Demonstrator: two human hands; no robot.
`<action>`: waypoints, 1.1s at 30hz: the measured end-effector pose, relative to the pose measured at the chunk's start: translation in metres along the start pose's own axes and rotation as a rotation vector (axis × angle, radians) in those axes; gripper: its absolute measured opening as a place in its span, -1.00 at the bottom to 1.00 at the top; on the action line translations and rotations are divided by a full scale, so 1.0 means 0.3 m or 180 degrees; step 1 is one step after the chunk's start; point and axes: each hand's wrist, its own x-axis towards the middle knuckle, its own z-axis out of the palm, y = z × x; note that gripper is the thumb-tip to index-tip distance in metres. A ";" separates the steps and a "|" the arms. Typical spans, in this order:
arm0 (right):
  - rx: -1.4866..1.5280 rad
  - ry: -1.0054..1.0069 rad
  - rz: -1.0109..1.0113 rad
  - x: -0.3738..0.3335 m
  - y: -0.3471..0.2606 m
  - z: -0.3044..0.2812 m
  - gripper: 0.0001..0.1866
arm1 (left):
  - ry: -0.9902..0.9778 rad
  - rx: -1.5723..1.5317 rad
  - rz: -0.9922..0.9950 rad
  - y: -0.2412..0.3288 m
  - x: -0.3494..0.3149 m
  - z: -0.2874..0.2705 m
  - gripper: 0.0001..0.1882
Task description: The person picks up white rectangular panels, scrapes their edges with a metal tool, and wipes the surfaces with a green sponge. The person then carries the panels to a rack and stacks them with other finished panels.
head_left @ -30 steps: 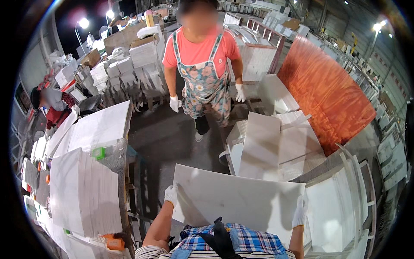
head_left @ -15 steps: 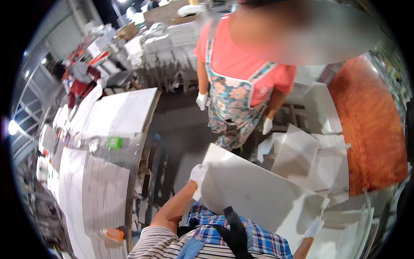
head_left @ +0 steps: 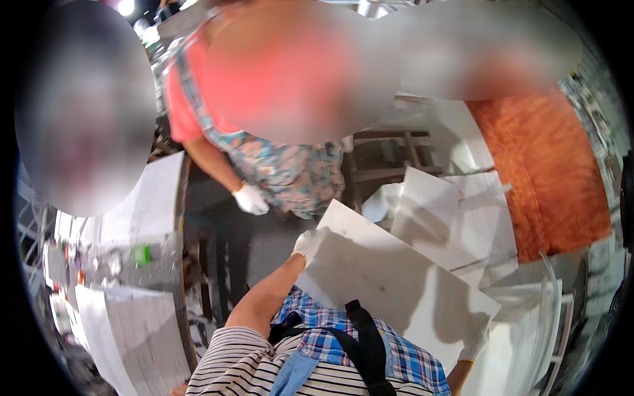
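Note:
A large white rectangular board (head_left: 396, 280) with a faintly mottled face lies tilted across the front of my body. My left hand (head_left: 310, 244), in a white glove, is closed on its upper left edge. At the lower right corner, my right hand (head_left: 474, 344), also gloved, grips the opposite edge; some of its fingers are hidden. Just beyond the board, white boards or sheets (head_left: 429, 214) are piled, one leaning. More upright white sheets (head_left: 522, 330) stand beside my right hand.
A co-worker in a coral shirt and floral apron (head_left: 284, 171) stands ahead, a gloved hand (head_left: 251, 199) hanging low. A worktable at left carries white stacks (head_left: 135, 336) and a small green item (head_left: 140, 255). Orange sheeting (head_left: 541, 178) covers something at right. Wooden pallets (head_left: 389, 152) lie behind.
The co-worker has shifted leftward and appears nearer. My view has moved, so the table and stacks sit differently. Both my hands keep their hold on the board.

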 end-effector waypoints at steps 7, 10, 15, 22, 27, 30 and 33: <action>-0.0351 0.0916 0.0013 -0.167 -0.112 0.201 -0.48 | -0.0242 0.0340 0.0213 0.110 0.334 0.111 -0.34; -0.0484 0.1042 0.0109 -0.242 -0.118 0.282 -0.42 | -0.0309 0.0915 0.1067 0.011 0.498 0.125 -0.56; -0.0839 0.1550 -0.0093 -0.312 -0.019 0.339 -0.37 | -0.0582 0.2657 0.2372 -0.026 0.729 0.152 -0.73; -0.0908 0.1868 -0.0127 -0.434 0.039 0.418 -0.34 | -0.0775 0.3413 0.2552 0.037 0.736 0.142 -0.79; -0.0563 0.1653 -0.0054 -0.512 0.141 0.406 -0.34 | -0.0485 0.2546 0.3138 -0.055 0.792 0.200 -0.79; -0.0586 0.1916 -0.0110 -0.515 0.307 0.292 -0.36 | -0.0879 0.1605 0.1800 0.036 0.699 0.204 -0.75; -0.0362 0.1842 -0.0084 -0.491 0.440 0.223 -0.38 | -0.1007 0.0756 0.1464 -0.119 0.856 0.202 -0.51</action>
